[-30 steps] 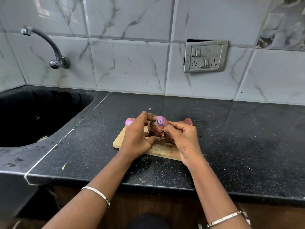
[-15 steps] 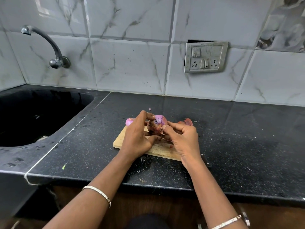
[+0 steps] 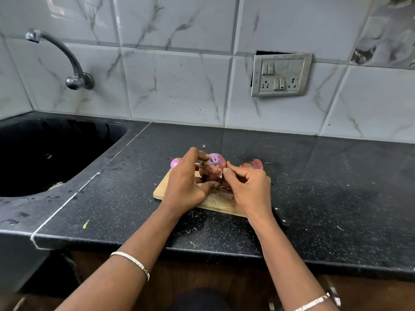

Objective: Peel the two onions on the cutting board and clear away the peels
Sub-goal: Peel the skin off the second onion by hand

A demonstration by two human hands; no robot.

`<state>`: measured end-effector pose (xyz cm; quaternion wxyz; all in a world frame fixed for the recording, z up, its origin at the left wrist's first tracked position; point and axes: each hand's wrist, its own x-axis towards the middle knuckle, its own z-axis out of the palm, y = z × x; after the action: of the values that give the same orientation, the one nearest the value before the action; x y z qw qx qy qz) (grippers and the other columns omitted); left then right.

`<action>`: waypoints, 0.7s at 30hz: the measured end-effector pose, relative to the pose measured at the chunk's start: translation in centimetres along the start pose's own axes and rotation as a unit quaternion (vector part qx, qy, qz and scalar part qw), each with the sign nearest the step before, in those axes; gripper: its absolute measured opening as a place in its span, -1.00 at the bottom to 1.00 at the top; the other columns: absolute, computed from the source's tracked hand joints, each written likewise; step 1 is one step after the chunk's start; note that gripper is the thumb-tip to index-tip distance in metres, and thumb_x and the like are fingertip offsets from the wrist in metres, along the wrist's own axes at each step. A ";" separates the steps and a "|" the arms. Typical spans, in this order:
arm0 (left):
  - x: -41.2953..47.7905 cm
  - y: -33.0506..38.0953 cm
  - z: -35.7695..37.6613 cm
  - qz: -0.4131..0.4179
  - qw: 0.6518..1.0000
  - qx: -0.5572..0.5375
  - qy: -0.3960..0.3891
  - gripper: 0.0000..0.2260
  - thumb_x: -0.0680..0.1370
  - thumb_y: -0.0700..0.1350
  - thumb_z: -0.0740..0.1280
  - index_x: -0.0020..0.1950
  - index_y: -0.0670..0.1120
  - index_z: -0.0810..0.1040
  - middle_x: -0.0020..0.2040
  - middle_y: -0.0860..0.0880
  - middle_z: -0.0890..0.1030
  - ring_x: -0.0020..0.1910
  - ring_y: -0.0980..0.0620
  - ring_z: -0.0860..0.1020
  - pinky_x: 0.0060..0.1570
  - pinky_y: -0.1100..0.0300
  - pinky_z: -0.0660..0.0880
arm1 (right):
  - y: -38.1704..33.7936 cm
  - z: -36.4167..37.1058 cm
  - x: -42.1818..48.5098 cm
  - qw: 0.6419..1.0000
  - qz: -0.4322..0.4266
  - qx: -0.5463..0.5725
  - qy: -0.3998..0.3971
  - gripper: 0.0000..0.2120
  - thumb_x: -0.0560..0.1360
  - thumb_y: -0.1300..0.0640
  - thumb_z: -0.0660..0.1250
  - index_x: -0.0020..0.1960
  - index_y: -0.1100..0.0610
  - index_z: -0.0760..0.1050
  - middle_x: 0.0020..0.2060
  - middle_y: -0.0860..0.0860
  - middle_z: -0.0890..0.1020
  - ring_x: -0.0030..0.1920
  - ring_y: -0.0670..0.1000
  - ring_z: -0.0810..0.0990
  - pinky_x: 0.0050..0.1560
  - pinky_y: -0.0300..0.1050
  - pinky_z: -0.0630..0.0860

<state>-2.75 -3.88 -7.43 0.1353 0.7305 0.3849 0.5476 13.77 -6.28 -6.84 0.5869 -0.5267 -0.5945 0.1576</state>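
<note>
The onion [image 3: 212, 167] is in my 2 hands, lifted just above the cutting board [image 3: 215, 202]. Its top is bare and purple, and its lower half is wrapped in brown skin [image 3: 207, 173]. My left hand [image 3: 186, 182] curls round its left side, fingers over the top and thumb beneath. My right hand [image 3: 249, 187] pinches the loose edge of that skin at the lower right between thumb and forefinger. I judge I am midway through peeling this 1. Next I need a steady pull down and away while the left hand turns the bulb, gently, since dry skin tears into scraps. The second onion [image 3: 175, 162] peeks out behind my left hand; I cannot tell whether it is peeled. Shed peels [image 3: 254, 164] lie at the board's far right, waiting to be cleared. A knife handle [image 3: 280, 217] rests on the counter [image 3: 336, 187] beside my right wrist.
</note>
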 end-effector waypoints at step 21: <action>-0.2 -0.2 -0.1 -0.034 0.997 -0.045 -0.057 -0.45 0.35 -0.26 0.61 0.16 0.05 0.39 0.19 0.25 0.51 0.09 0.09 0.62 -0.23 0.07 0.68 | -1.2 0.7 -1.0 0.952 -0.184 -0.243 -0.003 -0.69 0.48 0.41 0.38 0.22 0.30 0.63 -0.34 0.19 0.69 -0.36 0.19 0.65 -0.38 -0.03 0.54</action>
<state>-2.93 -3.92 -7.62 0.2083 0.7403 0.3757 0.5171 12.37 -7.31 -6.57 0.4578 -0.5346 -0.7032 -0.1006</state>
